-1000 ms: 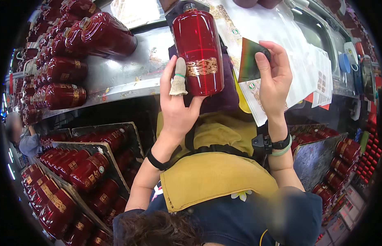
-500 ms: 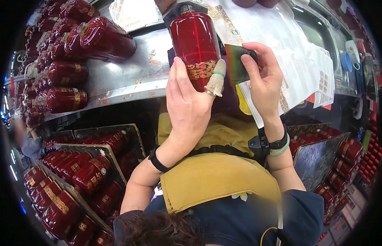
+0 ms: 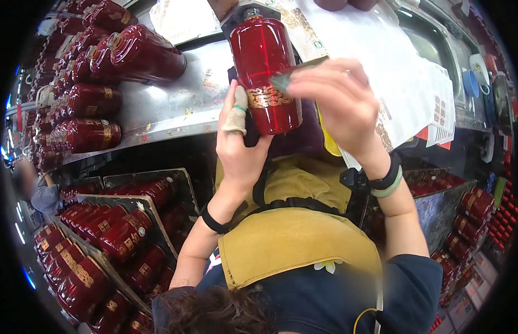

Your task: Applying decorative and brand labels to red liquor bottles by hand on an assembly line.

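A red glass bottle (image 3: 262, 53) lies with its neck pointing away from me, its lower part crossed by a gold patterned band (image 3: 270, 100). My left hand (image 3: 237, 158) steadies it, fingers along the left side and thumb by the base. Cloth sleeves with a green band cover one of those fingers. Blurred by motion, my right hand (image 3: 345, 106) grips a dark flat scraper (image 3: 282, 82), its edge at the bottle's right side by the band. Under the bottle is a dark purple cloth (image 3: 312, 131).
Several red bottles (image 3: 148, 58) stand on the metal bench (image 3: 198, 72) at left. White printed sheets (image 3: 370, 44) cover the right side, with a blue cup (image 3: 469, 83) beyond. Crates of bottles (image 3: 125, 234) flank my lap, and a person (image 3: 42, 195) is at far left.
My left hand has shifted from across the bottle's lower part to its left side. My right hand has swung left, bringing the scraper to the bottle. The gold band shows more fully.
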`<control>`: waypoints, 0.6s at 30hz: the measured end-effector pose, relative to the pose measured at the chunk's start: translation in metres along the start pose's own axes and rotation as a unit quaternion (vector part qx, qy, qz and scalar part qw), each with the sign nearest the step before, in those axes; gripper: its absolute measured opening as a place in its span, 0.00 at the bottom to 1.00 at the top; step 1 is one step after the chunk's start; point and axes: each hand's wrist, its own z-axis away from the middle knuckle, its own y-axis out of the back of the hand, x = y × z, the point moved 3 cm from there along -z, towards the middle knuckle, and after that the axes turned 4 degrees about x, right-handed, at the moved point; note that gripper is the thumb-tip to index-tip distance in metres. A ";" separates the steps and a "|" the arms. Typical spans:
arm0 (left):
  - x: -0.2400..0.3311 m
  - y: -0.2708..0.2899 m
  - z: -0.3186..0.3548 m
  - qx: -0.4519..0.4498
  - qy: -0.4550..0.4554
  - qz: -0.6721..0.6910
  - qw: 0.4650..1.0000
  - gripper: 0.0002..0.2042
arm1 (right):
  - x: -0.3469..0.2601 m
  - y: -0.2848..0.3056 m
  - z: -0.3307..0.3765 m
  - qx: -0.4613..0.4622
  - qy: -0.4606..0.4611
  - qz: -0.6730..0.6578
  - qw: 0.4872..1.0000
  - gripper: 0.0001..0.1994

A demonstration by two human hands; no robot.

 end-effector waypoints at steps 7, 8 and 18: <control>0.007 0.010 -0.007 0.003 -0.029 -0.019 0.999 0.38 | -0.002 -0.002 -0.016 -0.045 0.002 0.022 0.999 0.08; 0.011 0.014 -0.010 -0.016 -0.062 -0.027 0.998 0.40 | 0.008 0.002 -0.019 0.002 0.043 0.078 0.996 0.09; 0.001 0.009 -0.008 -0.041 0.004 -0.009 0.999 0.42 | 0.017 0.001 -0.010 -0.002 0.041 0.068 0.997 0.12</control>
